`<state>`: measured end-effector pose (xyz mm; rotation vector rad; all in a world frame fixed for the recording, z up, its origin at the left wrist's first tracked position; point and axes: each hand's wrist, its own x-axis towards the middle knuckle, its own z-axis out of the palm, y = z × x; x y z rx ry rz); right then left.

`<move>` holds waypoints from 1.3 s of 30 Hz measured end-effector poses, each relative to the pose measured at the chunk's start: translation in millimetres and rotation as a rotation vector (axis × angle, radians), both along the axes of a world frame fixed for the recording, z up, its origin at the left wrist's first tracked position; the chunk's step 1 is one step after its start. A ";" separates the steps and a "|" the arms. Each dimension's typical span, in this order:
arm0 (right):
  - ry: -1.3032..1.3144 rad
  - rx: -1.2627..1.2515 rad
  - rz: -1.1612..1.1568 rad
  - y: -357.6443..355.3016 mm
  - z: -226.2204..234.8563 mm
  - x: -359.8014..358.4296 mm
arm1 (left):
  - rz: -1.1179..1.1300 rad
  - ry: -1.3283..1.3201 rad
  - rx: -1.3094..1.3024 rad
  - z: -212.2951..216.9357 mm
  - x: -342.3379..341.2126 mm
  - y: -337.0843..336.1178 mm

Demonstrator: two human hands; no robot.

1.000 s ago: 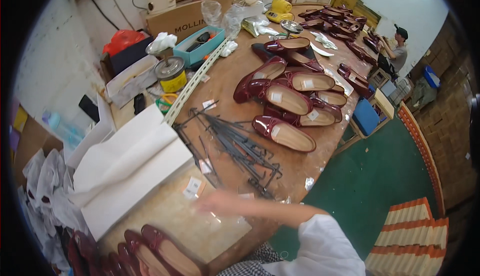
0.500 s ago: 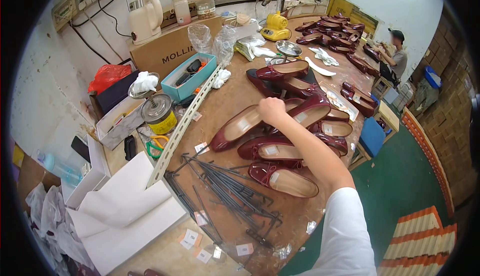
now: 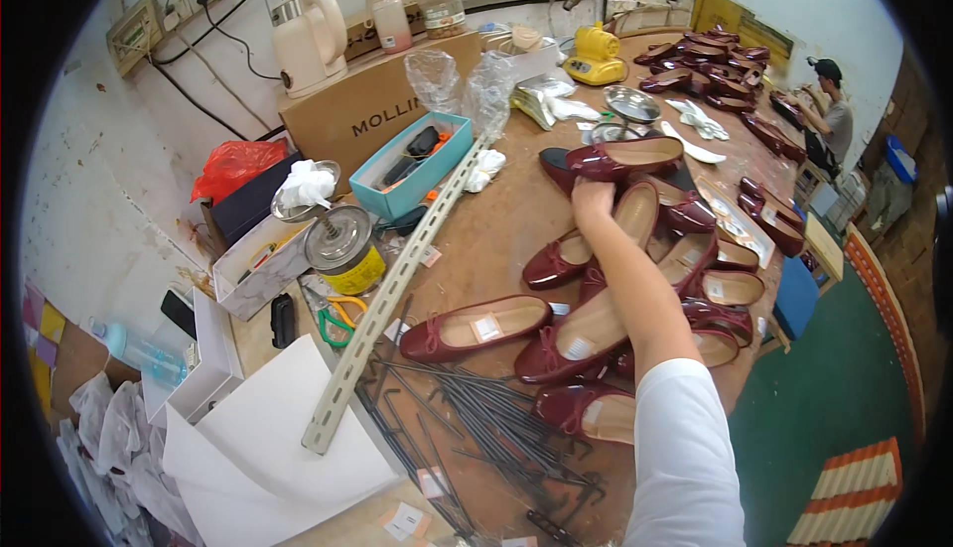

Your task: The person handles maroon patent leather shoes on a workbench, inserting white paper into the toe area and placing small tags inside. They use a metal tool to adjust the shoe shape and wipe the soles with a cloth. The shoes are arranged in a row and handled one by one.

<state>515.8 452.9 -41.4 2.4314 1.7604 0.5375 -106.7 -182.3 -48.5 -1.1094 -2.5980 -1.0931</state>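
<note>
From the head view, the right hand (image 3: 593,200) is seen grasping a glossy dark-red flat leather shoe (image 3: 623,158) at twelve o'clock on the brown wooden surface (image 3: 496,239). It is judged light, pliable and slippery; the heel rim is best gripped. The left hand is not shown.

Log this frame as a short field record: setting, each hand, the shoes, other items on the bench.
setting: long wooden workbench in a workshop
right hand: right hand reaches out over the dark red shoes, at the heel of one flat shoe; grip cannot be told
left hand: not in view
shoes: many dark red flat shoes lying loose
other items: slotted metal rail, bundle of dark metal rods, teal box, glue tin
other person: seated at the far end
</note>
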 end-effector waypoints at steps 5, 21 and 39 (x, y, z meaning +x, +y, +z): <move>-0.371 -0.073 -0.044 13.2 -8.9 12.5 | 0.039 0.017 -0.011 -0.1 -2.2 -8.4; 0.620 0.556 0.848 -177.1 123.4 -99.5 | 0.084 -0.010 -0.004 -13.2 3.8 -32.1; 3.262 -1.565 1.525 -443.5 115.6 -284.6 | -0.158 -0.277 0.064 -9.6 -11.8 -51.4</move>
